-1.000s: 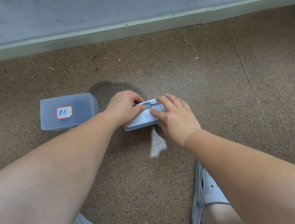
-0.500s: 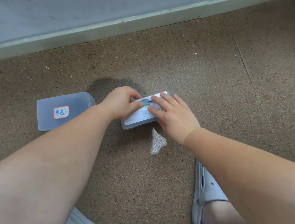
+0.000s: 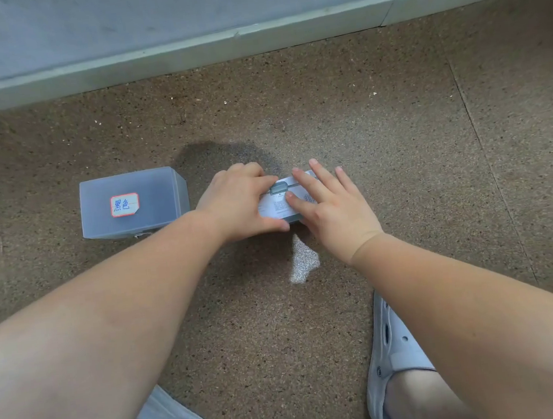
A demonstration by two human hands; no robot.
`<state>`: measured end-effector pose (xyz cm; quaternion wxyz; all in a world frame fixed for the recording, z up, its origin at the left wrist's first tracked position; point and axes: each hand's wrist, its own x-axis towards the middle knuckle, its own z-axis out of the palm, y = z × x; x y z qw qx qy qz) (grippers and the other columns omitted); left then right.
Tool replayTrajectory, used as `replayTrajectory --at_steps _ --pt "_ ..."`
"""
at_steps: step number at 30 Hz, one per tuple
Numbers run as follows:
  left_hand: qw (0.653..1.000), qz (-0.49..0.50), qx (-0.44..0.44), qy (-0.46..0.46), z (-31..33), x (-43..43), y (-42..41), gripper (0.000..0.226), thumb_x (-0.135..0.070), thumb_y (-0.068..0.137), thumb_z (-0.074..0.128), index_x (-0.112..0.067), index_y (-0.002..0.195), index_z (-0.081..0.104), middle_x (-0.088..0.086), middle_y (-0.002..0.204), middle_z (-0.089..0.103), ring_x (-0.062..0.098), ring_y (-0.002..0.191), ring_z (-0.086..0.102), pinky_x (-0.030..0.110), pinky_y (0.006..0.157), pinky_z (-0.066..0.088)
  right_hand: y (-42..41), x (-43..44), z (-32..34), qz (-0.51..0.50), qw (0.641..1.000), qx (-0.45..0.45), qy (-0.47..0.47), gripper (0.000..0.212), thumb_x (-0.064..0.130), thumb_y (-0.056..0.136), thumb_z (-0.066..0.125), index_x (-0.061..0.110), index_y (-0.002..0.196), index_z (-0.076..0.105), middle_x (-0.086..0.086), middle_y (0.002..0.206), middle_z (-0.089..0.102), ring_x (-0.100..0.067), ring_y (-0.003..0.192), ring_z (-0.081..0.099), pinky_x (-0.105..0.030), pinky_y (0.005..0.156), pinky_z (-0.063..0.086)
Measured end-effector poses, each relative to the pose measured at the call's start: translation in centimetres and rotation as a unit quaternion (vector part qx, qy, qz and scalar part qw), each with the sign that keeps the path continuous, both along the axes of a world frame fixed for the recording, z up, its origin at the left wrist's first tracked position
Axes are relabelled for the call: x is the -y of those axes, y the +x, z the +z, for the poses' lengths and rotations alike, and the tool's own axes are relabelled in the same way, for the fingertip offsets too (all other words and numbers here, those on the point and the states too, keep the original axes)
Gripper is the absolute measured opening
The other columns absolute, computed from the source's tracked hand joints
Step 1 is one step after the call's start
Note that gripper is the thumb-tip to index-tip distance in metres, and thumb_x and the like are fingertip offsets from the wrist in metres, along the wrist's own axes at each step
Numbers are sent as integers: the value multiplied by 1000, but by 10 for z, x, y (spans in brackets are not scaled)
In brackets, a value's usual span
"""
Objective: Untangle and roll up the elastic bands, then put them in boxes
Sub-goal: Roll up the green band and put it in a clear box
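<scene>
A small translucent box (image 3: 278,205) with a white printed label and a grey clasp on its front lies on the floor between both hands. My left hand (image 3: 236,203) grips its left end, fingers curled over the top and thumb along the bottom edge. My right hand (image 3: 333,206) lies flat on its right half with straight, spread fingers, the thumb pressing the label just below the clasp. A second translucent grey box (image 3: 150,199), shut, with a red-bordered sticker written in blue, stands to the left. No elastic bands are visible.
The brown speckled floor runs up to a pale skirting board (image 3: 249,42) and a grey wall at the back. My two feet in light grey clogs (image 3: 399,360) stand at the bottom of the view. A floor joint runs down the right side.
My right hand's fingers have spread and slid a little further over the box top. My left thumb now lies along the box's lower edge. The box has stayed in place.
</scene>
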<state>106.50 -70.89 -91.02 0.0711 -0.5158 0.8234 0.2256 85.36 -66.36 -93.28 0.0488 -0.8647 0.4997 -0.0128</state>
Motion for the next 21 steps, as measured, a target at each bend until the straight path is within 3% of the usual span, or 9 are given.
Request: replayTrajectory --at_steps 3,7,12,17,21 --pt "998 -27 44 -20 -1 -9 -1 91 -70 68 73 -25 143 49 1 127 52 26 119 48 44 103 39 -1 4 3 -7 999 36 15 41 23 80 80 15 118 65 -15 148 52 -40 141 44 -62 113 36" --pt "998 -39 40 -43 -2 -12 -7 76 -62 72 71 -23 134 54 1 122 54 25 116 48 42 101 37 4 19 14 -31 990 1 141 80 35 82 76 16 150 39 -6 151 47 -30 145 38 -53 123 20" --pt "999 -25 12 -46 -4 -13 -8 66 -54 71 72 -21 126 60 1 114 57 26 111 51 41 98 38 11 23 16 -30 992 -1 124 57 33 79 75 18 130 54 -3 119 59 -31 117 54 -45 112 36" --pt "996 13 -4 -84 1 -8 1 73 -50 72 74 -22 137 54 4 120 55 30 113 50 44 100 36 19 31 20 -49 998 9 33 47 32 75 74 18 117 59 -5 108 59 -32 101 55 -43 86 44" --pt "992 58 -13 -114 3 -6 9 72 -46 75 76 -23 139 54 7 121 56 33 113 49 48 98 37 28 41 22 -56 998 19 -23 42 23 75 72 17 115 58 -8 109 56 -35 102 53 -45 88 42"
